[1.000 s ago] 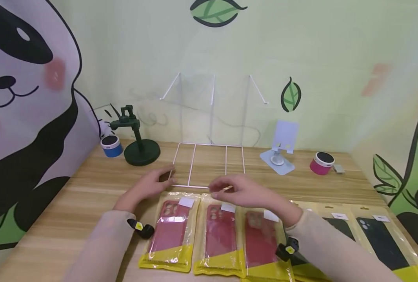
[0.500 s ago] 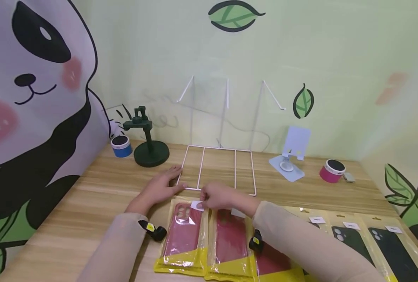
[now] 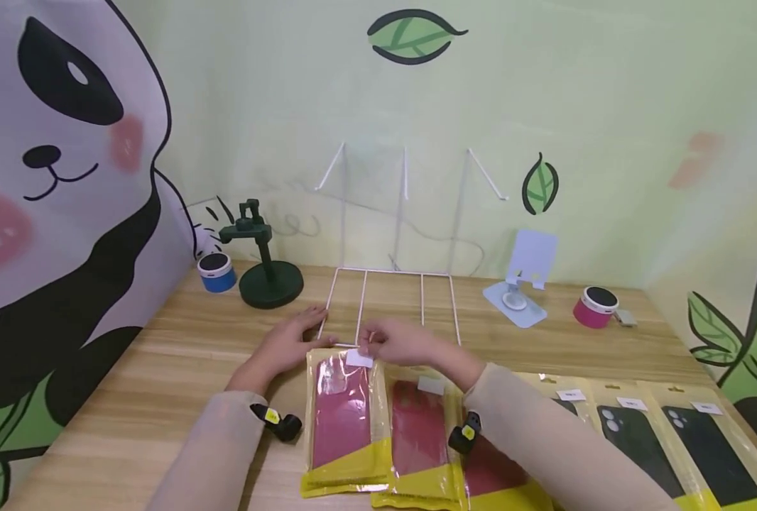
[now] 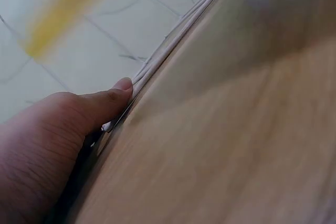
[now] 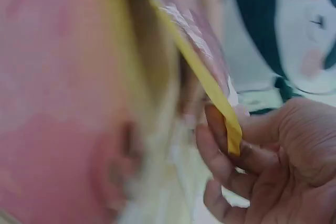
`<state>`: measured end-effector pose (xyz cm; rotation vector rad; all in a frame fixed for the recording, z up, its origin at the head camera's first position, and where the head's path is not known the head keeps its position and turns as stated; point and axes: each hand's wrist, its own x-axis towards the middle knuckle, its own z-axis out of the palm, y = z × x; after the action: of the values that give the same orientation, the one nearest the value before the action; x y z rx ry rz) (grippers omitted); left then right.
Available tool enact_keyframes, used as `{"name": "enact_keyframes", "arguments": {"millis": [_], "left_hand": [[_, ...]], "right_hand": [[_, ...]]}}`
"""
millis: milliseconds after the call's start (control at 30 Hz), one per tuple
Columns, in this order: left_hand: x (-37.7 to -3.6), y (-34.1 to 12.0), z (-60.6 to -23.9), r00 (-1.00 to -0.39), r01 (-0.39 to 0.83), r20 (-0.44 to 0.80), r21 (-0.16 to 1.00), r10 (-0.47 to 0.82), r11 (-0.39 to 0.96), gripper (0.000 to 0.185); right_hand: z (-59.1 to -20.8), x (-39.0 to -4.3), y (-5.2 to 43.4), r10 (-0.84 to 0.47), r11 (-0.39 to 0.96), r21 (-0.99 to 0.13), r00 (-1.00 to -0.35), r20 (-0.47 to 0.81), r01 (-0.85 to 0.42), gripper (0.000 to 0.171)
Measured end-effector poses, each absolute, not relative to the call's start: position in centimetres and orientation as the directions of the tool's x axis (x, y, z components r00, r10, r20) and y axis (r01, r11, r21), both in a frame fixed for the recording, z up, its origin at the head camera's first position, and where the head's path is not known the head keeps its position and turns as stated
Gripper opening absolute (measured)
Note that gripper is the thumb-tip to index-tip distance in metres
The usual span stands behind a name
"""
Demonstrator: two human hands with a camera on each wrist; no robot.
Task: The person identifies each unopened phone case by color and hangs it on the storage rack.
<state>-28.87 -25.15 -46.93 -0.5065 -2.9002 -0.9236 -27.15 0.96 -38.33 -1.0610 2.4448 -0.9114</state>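
Observation:
In the head view my right hand [image 3: 400, 342] pinches the top right corner of a clear and yellow pouch holding a red phone case [image 3: 342, 419]. The right wrist view shows its yellow edge [image 5: 202, 74] between thumb and fingers; the pouch's near end is raised and tilted. My left hand [image 3: 287, 345] rests with fingers spread over the left front corner of a white wire display rack [image 3: 396, 271]. In the left wrist view the thumb [image 4: 113, 102] lies along the rack's wire; the other fingers are hidden. Three bare arms rise from the rack's back.
Right of the held pouch lie a second red-case pouch [image 3: 419, 433] and several more, partly under my right sleeve, including a black-case pouch [image 3: 714, 447]. Behind stand a dark green stand [image 3: 270, 284], a blue speaker [image 3: 216, 273], a pale phone stand [image 3: 530, 259] and a pink speaker [image 3: 596, 309].
My right hand came down to the leftmost pouch, took its top corner and lifted it slightly, shifting it right over its neighbour. My left hand stays at the rack's corner. The head view shifted a little.

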Motion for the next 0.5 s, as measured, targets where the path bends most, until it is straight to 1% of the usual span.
{"name": "enact_keyframes", "arguments": {"millis": [67,167,233,367,500], "left_hand": [[-28.9,-25.3,-46.8,-0.938,0.346,0.175,0.548,0.301,0.762,0.073],[-28.9,-25.6,-47.0,-0.923,0.385,0.210,0.536,0.323,0.751,0.073],[-28.8,-25.7,-47.0,-0.924,0.381,0.216,0.559,0.314,0.737,0.074],[-28.9,-25.5,-47.1,-0.930,0.367,0.232,0.582,0.285,0.725,0.070],[-29.3,-25.2,-47.2,-0.928,0.373,0.233,0.554,0.291,0.744,0.066]], "right_hand": [[-37.1,-27.1,1.6,-0.735,0.475,-0.715,-0.678,-0.002,-0.513,0.006],[-35.3,-26.9,2.4,-0.722,0.371,-0.801,-0.688,0.069,-0.470,0.004],[-34.3,-26.7,2.9,-0.701,0.293,-0.860,-0.706,0.104,-0.417,0.004],[-32.7,-26.4,3.9,-0.619,0.179,-0.930,-0.772,0.147,-0.320,0.009],[-31.3,-25.9,5.0,-0.523,0.085,-0.968,-0.838,0.159,-0.237,0.015]]}}
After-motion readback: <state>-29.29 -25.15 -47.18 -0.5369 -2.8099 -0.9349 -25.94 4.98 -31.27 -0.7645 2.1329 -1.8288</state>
